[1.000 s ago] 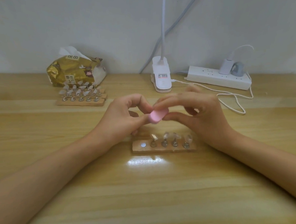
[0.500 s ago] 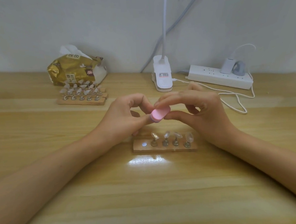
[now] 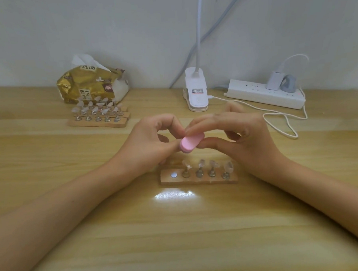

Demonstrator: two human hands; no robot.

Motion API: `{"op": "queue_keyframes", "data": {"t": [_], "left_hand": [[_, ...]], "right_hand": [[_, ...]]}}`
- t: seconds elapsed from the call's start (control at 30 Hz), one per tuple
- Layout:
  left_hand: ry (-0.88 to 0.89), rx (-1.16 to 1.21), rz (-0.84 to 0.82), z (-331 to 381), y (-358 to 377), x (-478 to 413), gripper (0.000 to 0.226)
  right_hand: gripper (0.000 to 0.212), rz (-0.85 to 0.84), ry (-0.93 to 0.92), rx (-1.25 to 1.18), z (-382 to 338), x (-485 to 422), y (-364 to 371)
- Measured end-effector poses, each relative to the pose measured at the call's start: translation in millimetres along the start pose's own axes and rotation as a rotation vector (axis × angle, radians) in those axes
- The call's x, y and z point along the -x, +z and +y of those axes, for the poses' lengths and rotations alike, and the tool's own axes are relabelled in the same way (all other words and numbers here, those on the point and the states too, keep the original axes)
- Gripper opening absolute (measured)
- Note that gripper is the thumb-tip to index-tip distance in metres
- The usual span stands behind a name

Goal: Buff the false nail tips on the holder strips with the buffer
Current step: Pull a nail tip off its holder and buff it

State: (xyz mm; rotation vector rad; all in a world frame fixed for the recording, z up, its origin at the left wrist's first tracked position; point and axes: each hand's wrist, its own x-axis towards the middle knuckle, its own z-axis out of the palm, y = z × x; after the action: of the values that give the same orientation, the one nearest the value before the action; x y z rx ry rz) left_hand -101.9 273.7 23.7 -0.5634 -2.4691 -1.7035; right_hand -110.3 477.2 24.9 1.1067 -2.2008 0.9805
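Right hand [image 3: 249,140] fingers [image 3: 206,123] pinch buffer [image 3: 192,143]; left hand [image 3: 147,146] fingers curl, hold unclear; tissue pack [image 3: 89,84] reads 原木.

Head camera looks forward and down (close, wide-angle) over the table [image 3: 179,239].

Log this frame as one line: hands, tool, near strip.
right hand: pinches pink buffer | left hand: pinches at buffer's end, item hidden | near holder strip: four nail tips mounted, leftmost slot bare
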Motion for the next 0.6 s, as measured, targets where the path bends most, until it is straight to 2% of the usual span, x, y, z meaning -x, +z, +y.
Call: {"op": "queue_keyframes", "data": {"t": [0.13,0.23,0.4,0.53,0.6], "left_hand": [[-0.011,-0.007,0.008,0.1,-0.5,0.3,0.019],[-0.011,-0.007,0.002,-0.5,-0.7,-0.1,0.016],[-0.016,-0.007,-0.005,-1.0,-0.8,0.4,0.019],[-0.008,-0.022,-0.015,-1.3,0.7,0.4,0.021],[-0.019,-0.021,-0.005,-0.8,0.0,-0.2,0.02]], "right_hand": [[0.017,0.056,0.072,-0.011,3.2,-1.8,-3.9],[0.015,-0.003,-0.046,0.002,-1.1,-0.5,2.2],[0.019,0.055,0.089,-0.032,4.6,-0.7,-2.4],[0.018,-0.033,-0.025,-0.011,-0.3,0.0,0.0],[0.018,0.013,0.026,-0.021,2.8,-0.8,-4.1]]}}
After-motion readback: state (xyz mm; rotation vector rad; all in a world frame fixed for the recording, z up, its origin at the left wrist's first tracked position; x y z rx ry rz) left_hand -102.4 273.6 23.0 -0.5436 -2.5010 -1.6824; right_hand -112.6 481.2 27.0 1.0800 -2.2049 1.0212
